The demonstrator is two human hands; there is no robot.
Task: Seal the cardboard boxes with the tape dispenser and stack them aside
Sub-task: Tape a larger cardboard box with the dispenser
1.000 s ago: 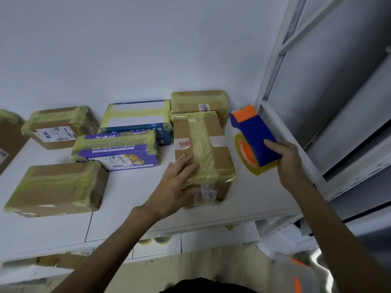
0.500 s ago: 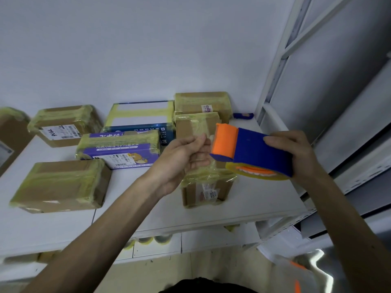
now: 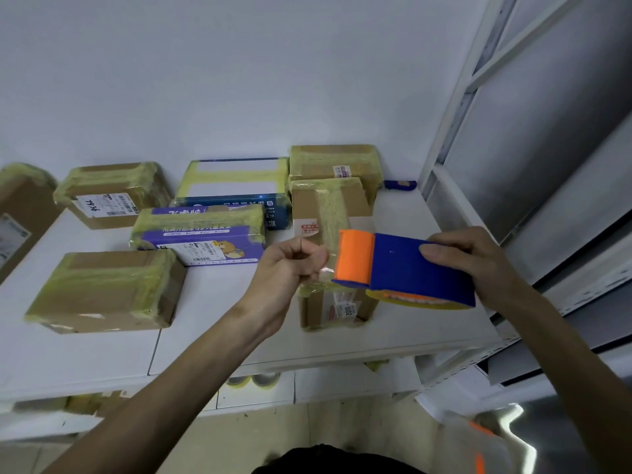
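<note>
a: where is the tape dispenser [image 3: 407,268]?
b: in the air over the white bench [image 3: 212,336], above the near end of a brown cardboard box [image 3: 325,213]. right grip [image 3: 478,265] wraps its blue body, orange roller pointing left
a: left grip [image 3: 290,268]?
b: fingers curled, pinching the tape end [image 3: 325,268] just beside the roller
a: boxes, contents?
b: all closed and banded in yellowish tape, contents hidden. front-left brown box [image 3: 106,289]; purple box [image 3: 201,230] behind it; blue-and-white box [image 3: 236,183] further back; labelled brown box [image 3: 109,193] back left; rear brown box [image 3: 333,162] at the wall, touching the far end of the one under the hands
a: below the bench?
b: tape rolls [image 3: 253,379] on a lower shelf
</note>
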